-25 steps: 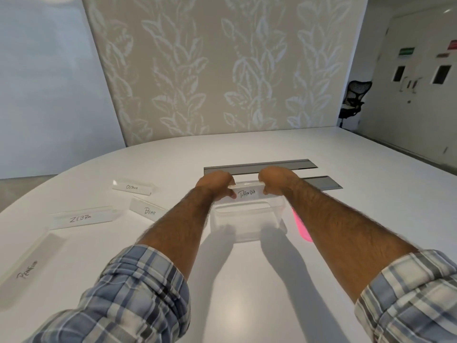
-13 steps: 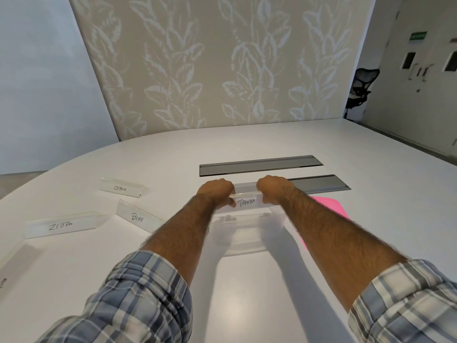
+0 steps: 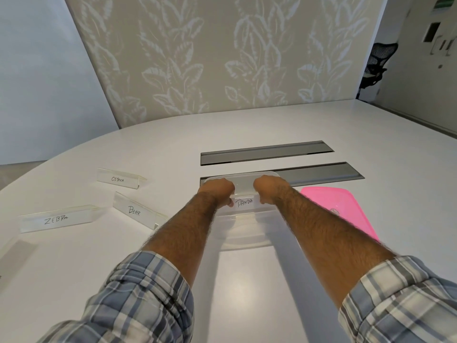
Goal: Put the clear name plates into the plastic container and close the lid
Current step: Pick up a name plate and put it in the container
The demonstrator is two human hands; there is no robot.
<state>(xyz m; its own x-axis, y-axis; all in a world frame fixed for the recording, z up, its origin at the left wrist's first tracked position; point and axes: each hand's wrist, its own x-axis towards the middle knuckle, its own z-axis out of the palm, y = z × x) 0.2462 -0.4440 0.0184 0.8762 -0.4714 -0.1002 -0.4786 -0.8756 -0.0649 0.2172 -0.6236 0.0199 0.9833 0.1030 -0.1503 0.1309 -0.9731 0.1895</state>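
A clear plastic container (image 3: 243,235) stands on the white table in front of me. Over its opening I hold a clear name plate marked PANDA (image 3: 244,202), my left hand (image 3: 218,190) gripping its left end and my right hand (image 3: 269,188) its right end. The plate sits low, inside the container's rim. A pink lid (image 3: 338,206) lies flat to the right of the container. Three more clear plates stand at the left: BEAR (image 3: 134,210), OSTRICH (image 3: 118,179) and ZEBRA (image 3: 57,219). Part of another plate (image 3: 14,248) shows at the left edge.
Two grey metal hatch strips (image 3: 265,152) (image 3: 321,174) are set into the table behind the container. A patterned wall panel rises beyond the table's curved far edge. A black office chair (image 3: 376,63) stands at the far right.
Both hands have lowered the PANDA plate down into the container. My head has tilted down and nearer, so the plates on the left have shifted in the frame.
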